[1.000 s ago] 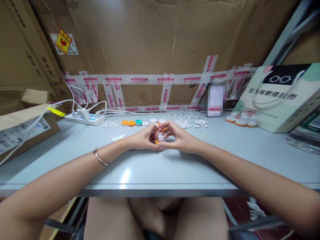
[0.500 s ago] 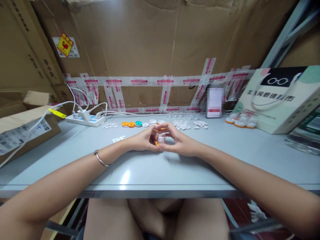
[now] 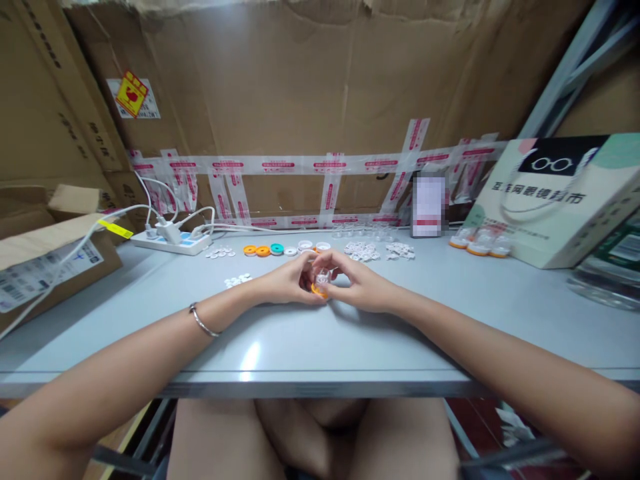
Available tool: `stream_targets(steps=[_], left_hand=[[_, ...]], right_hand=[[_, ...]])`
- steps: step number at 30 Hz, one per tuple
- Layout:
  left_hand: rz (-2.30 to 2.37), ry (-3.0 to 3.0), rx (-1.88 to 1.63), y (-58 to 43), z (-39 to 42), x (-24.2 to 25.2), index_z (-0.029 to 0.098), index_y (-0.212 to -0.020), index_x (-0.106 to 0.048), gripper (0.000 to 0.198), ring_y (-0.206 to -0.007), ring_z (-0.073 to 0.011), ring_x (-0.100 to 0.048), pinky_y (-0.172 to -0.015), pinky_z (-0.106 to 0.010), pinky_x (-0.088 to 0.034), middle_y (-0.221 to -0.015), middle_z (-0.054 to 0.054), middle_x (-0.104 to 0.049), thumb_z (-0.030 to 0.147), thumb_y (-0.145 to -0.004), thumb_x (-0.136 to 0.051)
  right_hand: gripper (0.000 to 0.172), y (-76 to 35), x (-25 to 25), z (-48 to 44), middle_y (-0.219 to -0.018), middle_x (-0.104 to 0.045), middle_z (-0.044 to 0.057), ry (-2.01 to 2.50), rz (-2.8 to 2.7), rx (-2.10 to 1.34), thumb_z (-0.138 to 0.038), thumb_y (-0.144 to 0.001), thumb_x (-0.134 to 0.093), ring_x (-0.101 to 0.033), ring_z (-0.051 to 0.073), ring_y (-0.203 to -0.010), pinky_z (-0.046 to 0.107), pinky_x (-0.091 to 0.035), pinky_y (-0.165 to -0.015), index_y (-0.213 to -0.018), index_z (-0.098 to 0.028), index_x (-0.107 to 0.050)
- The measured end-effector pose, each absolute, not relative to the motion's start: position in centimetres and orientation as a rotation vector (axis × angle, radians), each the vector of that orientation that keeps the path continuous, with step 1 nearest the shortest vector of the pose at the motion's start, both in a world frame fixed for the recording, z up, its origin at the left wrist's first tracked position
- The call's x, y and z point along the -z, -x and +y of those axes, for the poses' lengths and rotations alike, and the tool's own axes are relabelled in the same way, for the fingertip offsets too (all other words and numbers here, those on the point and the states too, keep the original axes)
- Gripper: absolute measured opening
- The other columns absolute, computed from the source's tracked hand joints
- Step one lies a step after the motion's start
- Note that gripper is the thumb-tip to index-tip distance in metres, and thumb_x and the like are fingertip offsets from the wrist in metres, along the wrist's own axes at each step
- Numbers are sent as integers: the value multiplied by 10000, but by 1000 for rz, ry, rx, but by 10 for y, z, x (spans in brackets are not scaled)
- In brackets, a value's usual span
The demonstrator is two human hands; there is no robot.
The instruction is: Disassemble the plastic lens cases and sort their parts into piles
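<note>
My left hand and my right hand meet at the middle of the grey table. Between their fingertips sits a small clear vial with an orange cap at its lower end. Both hands are closed round it, fingers pinched, the wrists resting on the tabletop. A thin bracelet circles my left wrist. Behind the hands lies a row of loose caps, orange, teal and white, with small white discs heaped to the right.
A white power strip with cables lies at the back left beside an open cardboard box. Capped vials stand at the back right before a printed paper bag. Taped cardboard walls close off the back.
The hands have stayed together on the vial; the fingers shifted slightly and the orange cap now shows more plainly at the bottom. The view tilted down a little.
</note>
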State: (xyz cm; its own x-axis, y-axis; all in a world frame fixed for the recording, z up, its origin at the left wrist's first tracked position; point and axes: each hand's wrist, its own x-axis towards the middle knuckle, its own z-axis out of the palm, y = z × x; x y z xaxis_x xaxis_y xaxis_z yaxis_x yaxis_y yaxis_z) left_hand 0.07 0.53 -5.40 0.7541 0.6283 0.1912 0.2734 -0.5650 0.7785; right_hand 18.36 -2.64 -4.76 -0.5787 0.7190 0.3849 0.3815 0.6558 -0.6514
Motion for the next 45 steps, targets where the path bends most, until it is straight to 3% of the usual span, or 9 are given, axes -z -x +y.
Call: stream_targets(steps=[3, 12, 18, 23, 26, 32, 35, 38, 45], left_hand=[[713, -2193, -566, -1, 4, 54, 160, -1134, -374, 587, -658, -116, -487, -560, -231, -402, -747, 24, -476, 270, -659, -700], [691, -2199, -562, -1, 5, 53, 148, -1152, -379, 593, -671, -123, -478, -577, -243, -396, -777, 9, -490, 262, -659, -688], [701, -2197, -546, -1, 4, 53, 158, -1202, -349, 644, -670, -124, -483, -581, -247, -401, -783, 8, -492, 261, -664, -686], [667, -2211, -577, -1, 2, 51, 165, -1075, -412, 499, -717, -129, -491, -605, -251, -410, -841, -8, -493, 261, -665, -679], [709, -2202, -541, -1, 3, 51, 157, -1072, -401, 507, -693, -125, -485, -582, -242, -402, -797, 4, -484, 266, -662, -679], [692, -2207, -553, -2, 3, 52, 156, -1197, -354, 646, -665, -123, -493, -596, -247, -407, -748, 22, -489, 262, -656, -690], [662, -2195, -558, -3, 1, 50, 163, -1150, -396, 560, -711, -126, -509, -612, -247, -421, -840, -7, -512, 225, -665, -668], [669, -2201, -560, -2, 1, 50, 160, -1090, -418, 504, -699, -118, -500, -590, -237, -419, -853, -10, -502, 230, -661, -671], [705, -2195, -543, -2, -1, 49, 166, -1110, -395, 540, -692, -119, -484, -592, -236, -408, -782, 16, -472, 242, -656, -678]], right_hand=[[426, -184, 48, -26, -1068, -539, 66, 839, -2175, -693, -243, -735, -590, -526, 190, -961, 347, -447, -787, -1110, -212, -392], [458, -184, 50, -26, -982, -568, 53, 773, -2222, -685, -211, -735, -588, -554, 178, -884, 363, -462, -810, -1141, -194, -376], [437, -184, 50, -25, -968, -552, 48, 823, -2161, -697, -234, -709, -630, -550, 182, -897, 374, -462, -817, -1082, -207, -404], [287, -186, 52, -23, -907, -549, 37, 727, -2203, -778, -215, -754, -554, -551, 162, -853, 358, -454, -813, -1012, -197, -431], [383, -185, 52, -22, -997, -532, 50, 714, -2133, -788, -254, -726, -597, -540, 165, -908, 348, -445, -826, -1054, -213, -405], [254, -181, 51, -21, -767, -531, 16, 1082, -2175, -626, -332, -640, -682, -486, 157, -695, 315, -427, -646, -738, -180, -503], [138, -183, 50, -21, -872, -556, 37, 919, -2225, -666, -254, -718, -588, -511, 159, -784, 318, -429, -731, -830, -174, -576], [250, -185, 50, -20, -967, -566, 44, 819, -2195, -724, -223, -736, -558, -527, 154, -845, 307, -434, -767, -984, -185, -549], [192, -187, 45, -22, -840, -599, 24, 932, -2188, -642, -293, -743, -597, -521, 135, -715, 281, -431, -657, -894, -181, -562]])
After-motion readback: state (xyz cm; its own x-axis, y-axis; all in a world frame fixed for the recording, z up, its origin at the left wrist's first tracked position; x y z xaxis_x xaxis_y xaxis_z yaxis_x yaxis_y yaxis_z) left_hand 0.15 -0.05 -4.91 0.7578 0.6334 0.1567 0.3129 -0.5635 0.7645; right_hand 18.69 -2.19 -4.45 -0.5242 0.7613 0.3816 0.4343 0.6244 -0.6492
